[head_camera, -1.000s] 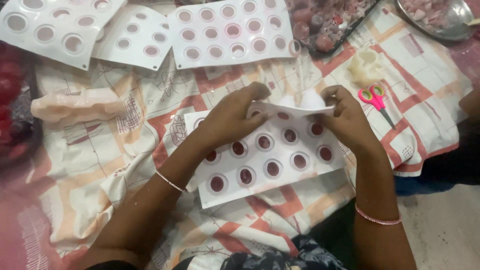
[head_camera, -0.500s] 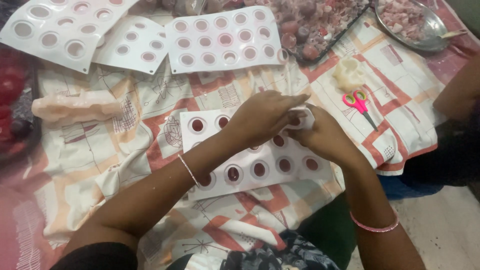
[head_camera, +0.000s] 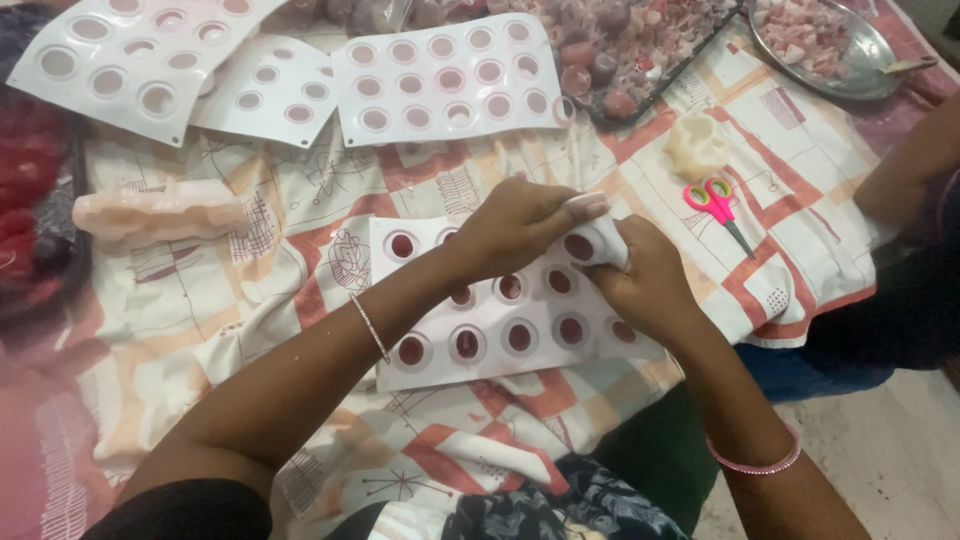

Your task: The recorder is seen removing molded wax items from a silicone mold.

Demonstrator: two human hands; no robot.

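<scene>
Head view: left hand (head_camera: 515, 225) and right hand (head_camera: 645, 285) both pinch the upper right corner of one white mould sheet (head_camera: 500, 310), folding it up off the patterned cloth (head_camera: 300, 250). Three more mould sheets (head_camera: 450, 80) lie behind, one pink scissors (head_camera: 715, 200) to the right.

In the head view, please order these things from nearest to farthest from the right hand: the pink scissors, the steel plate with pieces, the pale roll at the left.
From the right hand:
1. Pink scissors, just to its upper right.
2. Steel plate, top right corner.
3. Pale roll, far left on the cloth.
</scene>
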